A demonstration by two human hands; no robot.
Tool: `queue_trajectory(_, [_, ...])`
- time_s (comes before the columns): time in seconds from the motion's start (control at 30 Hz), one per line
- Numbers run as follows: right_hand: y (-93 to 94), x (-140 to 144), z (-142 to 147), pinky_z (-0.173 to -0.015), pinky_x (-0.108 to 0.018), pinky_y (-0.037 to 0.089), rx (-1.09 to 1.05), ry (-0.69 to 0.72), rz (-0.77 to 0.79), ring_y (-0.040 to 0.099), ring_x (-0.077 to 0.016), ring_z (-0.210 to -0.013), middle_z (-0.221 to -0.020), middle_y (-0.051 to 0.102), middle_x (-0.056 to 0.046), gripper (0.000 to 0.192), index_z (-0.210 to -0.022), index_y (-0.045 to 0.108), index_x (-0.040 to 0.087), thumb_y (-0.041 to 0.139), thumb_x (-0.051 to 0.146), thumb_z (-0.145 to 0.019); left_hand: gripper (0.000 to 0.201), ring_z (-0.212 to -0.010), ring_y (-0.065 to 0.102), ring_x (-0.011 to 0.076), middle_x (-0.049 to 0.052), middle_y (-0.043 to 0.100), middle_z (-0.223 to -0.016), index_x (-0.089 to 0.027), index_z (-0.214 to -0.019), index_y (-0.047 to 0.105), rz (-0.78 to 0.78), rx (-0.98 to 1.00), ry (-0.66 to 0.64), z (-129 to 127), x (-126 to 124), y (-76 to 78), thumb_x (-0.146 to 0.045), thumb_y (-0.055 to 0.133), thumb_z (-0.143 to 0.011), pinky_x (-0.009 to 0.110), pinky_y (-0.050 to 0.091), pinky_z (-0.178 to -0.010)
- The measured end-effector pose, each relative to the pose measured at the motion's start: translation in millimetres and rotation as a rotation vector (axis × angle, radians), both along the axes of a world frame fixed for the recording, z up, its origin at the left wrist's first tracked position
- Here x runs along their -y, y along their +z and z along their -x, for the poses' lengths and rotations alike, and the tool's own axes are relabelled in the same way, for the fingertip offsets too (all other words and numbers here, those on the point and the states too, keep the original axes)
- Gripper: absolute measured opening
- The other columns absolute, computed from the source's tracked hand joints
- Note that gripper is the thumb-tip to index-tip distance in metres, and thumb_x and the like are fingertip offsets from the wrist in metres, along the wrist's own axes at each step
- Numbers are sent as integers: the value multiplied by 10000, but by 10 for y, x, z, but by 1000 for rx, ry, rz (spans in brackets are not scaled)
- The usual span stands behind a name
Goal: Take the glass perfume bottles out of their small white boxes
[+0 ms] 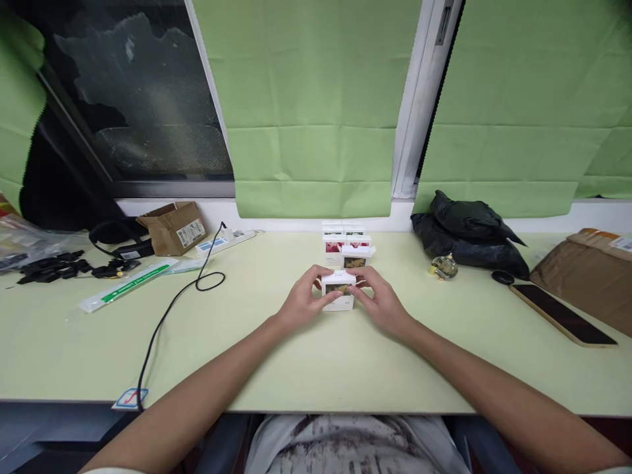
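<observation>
A small white box (338,303) with a dark picture panel stands upright at the middle of the table, held from both sides. My left hand (306,299) grips its left side, thumb across the front. On the right side my right hand (380,303) closes on the same box, its thumb also on the front. Just behind it stands another white box (354,257) with a similar picture and its top flaps raised. Farther back are several more small white boxes (344,230), some with pink panels and some with green.
Black plastic bags (469,230), a small glass ornament (444,266), a phone (563,315) and a brown package (587,276) lie to the right. Leftward are an open cardboard box (174,228), a power strip (227,241), a black cable (165,314) and a green-striped packet (128,285).
</observation>
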State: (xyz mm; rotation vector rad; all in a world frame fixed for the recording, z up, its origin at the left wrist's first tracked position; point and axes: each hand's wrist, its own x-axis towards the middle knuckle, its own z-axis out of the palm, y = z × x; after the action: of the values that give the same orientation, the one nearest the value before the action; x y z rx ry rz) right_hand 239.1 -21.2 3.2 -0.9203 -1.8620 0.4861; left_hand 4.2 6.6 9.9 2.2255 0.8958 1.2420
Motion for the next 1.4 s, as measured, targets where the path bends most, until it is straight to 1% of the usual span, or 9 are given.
queue_trajectory(0.37, [42, -8, 15, -979, -457, 555, -43, 22, 15, 646, -260, -1116, -1268, 654, -73, 302, -1297, 644, 304, 546, 428, -1040, 262, -1024, 636, 222, 74, 674, -1195, -243, -1186, 598, 14, -60, 35, 20, 10, 37, -434, 615, -1008, 359, 523, -850])
queue_trajectory(0.5, [19, -22, 5, -975, -457, 543, -4, -4, -2, 643, -258, -1092, -1280, 650, -75, 306, -1309, 623, 306, 530, 426, -1043, 548, -1006, 620, 233, 98, 652, -1256, -253, -1373, 545, -25, -130, 53, 76, 9, 60, -447, 747, -902, 379, 516, -885])
queue_trajectory(0.57, [13, -17, 7, -953, -453, 541, 7, -34, 18, 644, -250, -1055, -1312, 637, -73, 332, -1348, 584, 313, 536, 421, -1038, 636, -868, 609, 207, 80, 674, -1167, -244, -1415, 517, 52, -171, 57, 103, -15, 41, -469, 765, -875, 347, 514, -772])
queue_trajectory(0.63, [15, -9, 15, -932, -446, 540, -2, -55, 59, 645, -240, -1020, -1329, 625, -68, 391, -1402, 522, 324, 560, 418, -1024, 550, -733, 564, 178, 37, 684, -995, -230, -1355, 566, 170, -203, 40, 122, -58, 8, -508, 716, -905, 308, 470, -650])
queue_trajectory(0.73, [20, -22, 18, -902, -427, 537, -53, -73, 92, 646, -222, -960, -1293, 623, -67, 429, -1402, 477, 309, 590, 420, -1003, 473, -689, 543, 169, 9, 667, -872, -217, -1273, 631, 254, -205, 11, 144, -150, -47, -547, 667, -935, 290, 443, -616])
queue_trajectory(0.97, [-70, -260, -132, -773, -364, 514, -219, -315, 133, 607, -206, -858, -1093, 614, -55, 304, -1161, 500, 243, 590, 464, -972, 408, -746, 620, 195, 44, 708, -940, -197, -1207, 631, 212, -112, 286, 285, -467, -125, -500, 664, -937, 315, 485, -671])
queue_trajectory(1.13, [-211, -452, -257, -779, -382, 530, -245, -374, 205, 643, -197, -843, -1267, 597, -94, 437, -1249, 463, 236, 621, 479, -923, 380, -757, 634, 203, 78, 718, -1057, -194, -1210, 587, 208, -84, 441, 335, -641, -167, -458, 644, -942, 331, 492, -684])
queue_trajectory(1.27, [-297, -553, -296, -805, -411, 564, -233, -294, 251, 666, -176, -817, -1436, 564, -115, 607, -1415, 409, 269, 661, 439, -889, 457, -764, 631, 186, 93, 686, -1193, -216, -1374, 490, 188, -88, 428, 340, -683, -209, -393, 610, -970, 329, 497, -714])
queue_trajectory(1.4, [-331, -601, -300, -686, -366, 583, -247, -188, 292, 656, -163, -793, -1527, 520, -134, 720, -1501, 366, 286, 685, 429, -872, 522, -745, 612, 174, 100, 658, -1268, -242, -1478, 389, 200, -106, 397, 345, -690, -239, -347, 564, -998, 331, 485, -730])
